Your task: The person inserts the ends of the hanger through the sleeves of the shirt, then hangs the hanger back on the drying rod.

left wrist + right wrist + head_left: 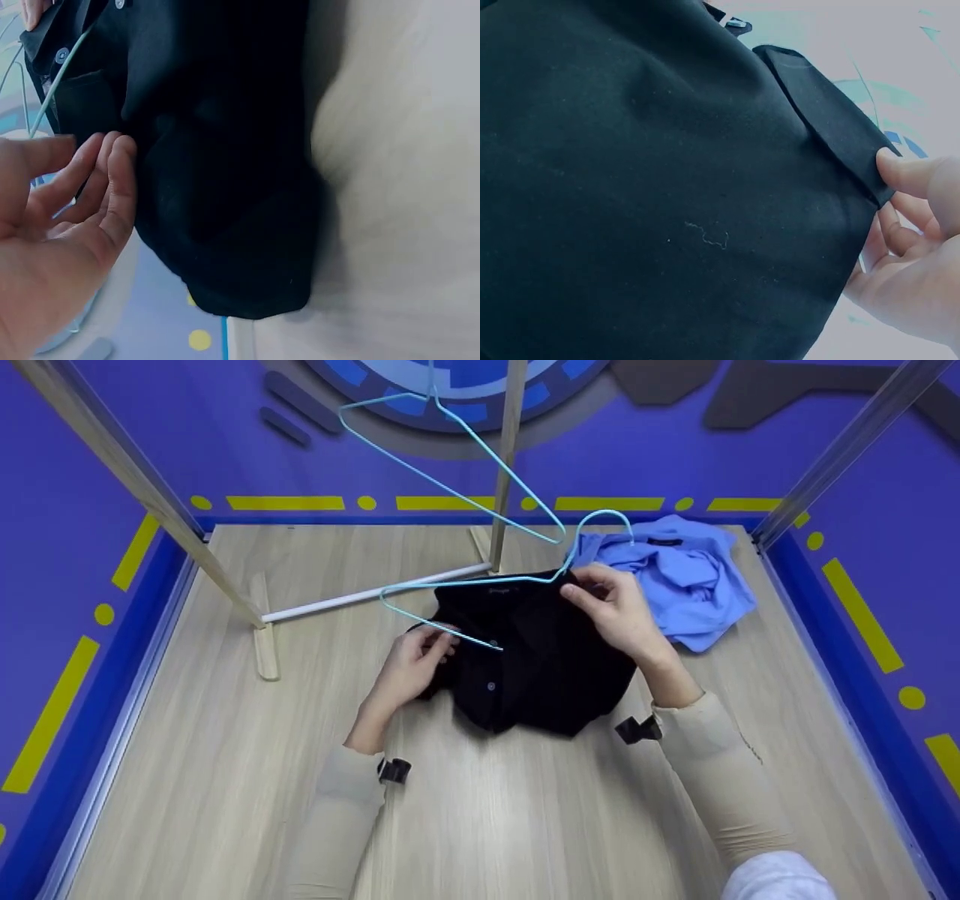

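A black buttoned shirt (555, 660) is held up over the wooden floor in the head view. At its collar, my right hand (619, 611) pinches the cloth between thumb and fingers; the right wrist view shows the thumb (907, 174) on the folded collar (825, 120). My left hand (412, 664) holds the shirt's left edge near a button, and its bent fingers (112, 180) meet the cloth in the left wrist view. A light blue wire hanger (465, 583) lies across the collar, hook at upper right. Its left end sticks out over the shirt; the other end is hidden.
Another light blue hanger (450, 480) hangs above and behind the shirt. A wooden rack with a white lower bar (375, 594) stands at back left. A crumpled blue shirt (690, 577) lies at back right. Blue walls (862, 547) enclose the sides and back.
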`<state>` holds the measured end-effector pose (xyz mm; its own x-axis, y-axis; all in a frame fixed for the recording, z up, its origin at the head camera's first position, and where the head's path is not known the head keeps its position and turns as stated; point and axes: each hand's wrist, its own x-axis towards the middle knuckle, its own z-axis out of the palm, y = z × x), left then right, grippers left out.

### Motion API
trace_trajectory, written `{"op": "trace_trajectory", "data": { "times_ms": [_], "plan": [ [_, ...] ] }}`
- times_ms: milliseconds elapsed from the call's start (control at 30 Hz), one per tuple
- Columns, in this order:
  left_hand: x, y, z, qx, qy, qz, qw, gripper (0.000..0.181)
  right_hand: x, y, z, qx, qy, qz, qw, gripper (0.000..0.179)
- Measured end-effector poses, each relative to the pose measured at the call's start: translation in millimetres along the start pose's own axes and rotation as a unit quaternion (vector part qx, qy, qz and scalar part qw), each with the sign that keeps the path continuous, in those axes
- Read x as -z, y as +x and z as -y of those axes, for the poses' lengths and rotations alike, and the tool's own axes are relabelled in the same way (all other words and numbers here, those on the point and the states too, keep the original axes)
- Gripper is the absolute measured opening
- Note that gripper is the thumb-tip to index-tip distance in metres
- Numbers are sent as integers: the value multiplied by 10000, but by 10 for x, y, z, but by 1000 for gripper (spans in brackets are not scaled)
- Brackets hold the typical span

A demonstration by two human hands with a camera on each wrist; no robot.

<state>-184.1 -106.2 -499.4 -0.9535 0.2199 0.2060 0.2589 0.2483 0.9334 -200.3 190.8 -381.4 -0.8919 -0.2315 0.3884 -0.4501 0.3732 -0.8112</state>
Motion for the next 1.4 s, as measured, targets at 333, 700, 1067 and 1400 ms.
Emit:
{"op": "trace_trajectory", "data": {
  "times_ms": [333,700,1067,1400],
  "plan": [
    [-66,131,-44,683,-717,-487,9939,24,30,10,-157,-349,597,350,9970,14],
    [-47,150,-138,1170,41,-746,9903,28,39,23,-333,-119,1103,338,9932,8],
    [25,127,-154,1145,256,-1138,9865,15,95,33,-344,-114,1113,126,9936,8],
    [208,96,-181,791,183,-1652,9829,14,176,33,-374,-176,1080,36,9940,7]
  ]
}}
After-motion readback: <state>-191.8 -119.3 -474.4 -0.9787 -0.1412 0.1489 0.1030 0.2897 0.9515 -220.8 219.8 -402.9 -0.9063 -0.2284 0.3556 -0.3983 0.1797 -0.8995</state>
